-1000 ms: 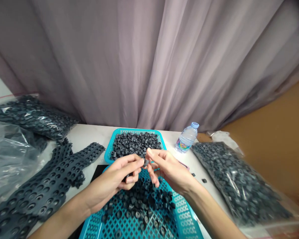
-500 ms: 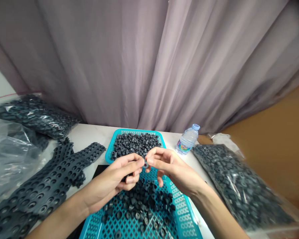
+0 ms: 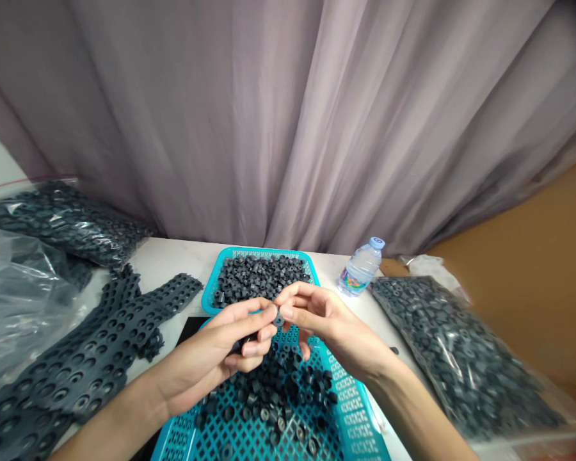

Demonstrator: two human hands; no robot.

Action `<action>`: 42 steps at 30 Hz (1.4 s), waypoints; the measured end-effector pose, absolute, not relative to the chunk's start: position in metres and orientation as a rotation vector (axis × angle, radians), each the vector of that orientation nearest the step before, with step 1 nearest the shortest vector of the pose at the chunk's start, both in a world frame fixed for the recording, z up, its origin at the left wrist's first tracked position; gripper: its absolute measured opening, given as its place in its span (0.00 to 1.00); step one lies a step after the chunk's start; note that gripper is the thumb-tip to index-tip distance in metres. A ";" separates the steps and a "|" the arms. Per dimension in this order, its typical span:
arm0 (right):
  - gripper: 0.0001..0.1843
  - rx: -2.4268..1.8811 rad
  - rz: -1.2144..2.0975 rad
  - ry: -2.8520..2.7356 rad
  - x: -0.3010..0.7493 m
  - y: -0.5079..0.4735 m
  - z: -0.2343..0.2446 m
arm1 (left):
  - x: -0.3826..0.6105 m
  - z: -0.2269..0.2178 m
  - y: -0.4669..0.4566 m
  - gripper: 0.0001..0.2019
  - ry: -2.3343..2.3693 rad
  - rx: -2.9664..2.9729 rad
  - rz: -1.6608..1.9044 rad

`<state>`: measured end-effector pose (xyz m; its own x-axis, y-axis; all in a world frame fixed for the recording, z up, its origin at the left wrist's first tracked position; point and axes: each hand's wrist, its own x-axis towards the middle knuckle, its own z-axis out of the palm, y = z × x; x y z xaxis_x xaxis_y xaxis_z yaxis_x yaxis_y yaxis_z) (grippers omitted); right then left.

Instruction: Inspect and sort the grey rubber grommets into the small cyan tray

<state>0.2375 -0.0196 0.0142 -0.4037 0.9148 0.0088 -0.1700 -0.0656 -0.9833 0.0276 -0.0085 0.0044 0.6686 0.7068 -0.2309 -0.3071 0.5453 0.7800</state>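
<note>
Between the fingertips of my left hand [image 3: 237,336] and my right hand [image 3: 317,317] is a small dark grey ring-shaped rubber part [image 3: 279,319] with a hole in its middle. Both hands pinch it, thumbs and forefingers almost meeting. The curled lower fingers of my left hand close over something black, mostly hidden in the palm. Below my hands lies a turquoise plastic basket [image 3: 360,410] with many loose black rubber parts [image 3: 269,390] scattered on its lattice floor. Behind it, a second turquoise basket [image 3: 211,282] is filled with similar small black parts [image 3: 259,275].
Perforated black rubber sheets [image 3: 91,352] lie at left, beside clear plastic [image 3: 24,288] and a bag of black pieces [image 3: 72,218]. A water bottle [image 3: 361,267] stands at back right, near another filled bag [image 3: 465,358]. A grey curtain [image 3: 249,121] hangs behind.
My right fingers have drawn slightly closer to my left fingertips around the ring-shaped part. Its face is turned a little differently; the baskets and bags stay in place.
</note>
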 end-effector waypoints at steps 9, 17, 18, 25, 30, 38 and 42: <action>0.15 -0.867 1.605 -1.348 0.237 -0.020 0.016 | 0.029 0.010 -0.012 0.10 0.572 0.700 0.655; 0.17 -0.863 1.582 -1.432 0.241 -0.019 0.015 | 0.027 0.010 -0.014 0.09 0.561 0.672 0.705; 0.17 -0.866 1.576 -1.439 0.242 -0.019 0.014 | 0.027 0.010 -0.014 0.09 0.559 0.667 0.708; 0.15 -0.860 1.530 -1.454 0.242 -0.020 0.015 | 0.028 0.010 -0.015 0.10 0.570 0.690 0.705; 0.14 -0.867 1.487 -1.438 0.242 -0.020 0.020 | 0.032 0.010 -0.014 0.14 0.665 0.918 0.766; 0.13 -0.844 1.512 -1.398 0.243 -0.023 0.023 | 0.029 -0.011 -0.017 0.15 1.021 1.981 1.167; 0.13 -0.835 1.555 -1.377 0.241 -0.023 0.021 | 0.031 -0.015 -0.021 0.12 1.028 2.188 1.310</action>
<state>0.2412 -0.0235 0.0213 -0.3937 0.9170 0.0637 -0.1743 -0.0065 -0.9847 0.0308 -0.0210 -0.0153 0.2945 0.7542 0.5870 0.3903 -0.6555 0.6465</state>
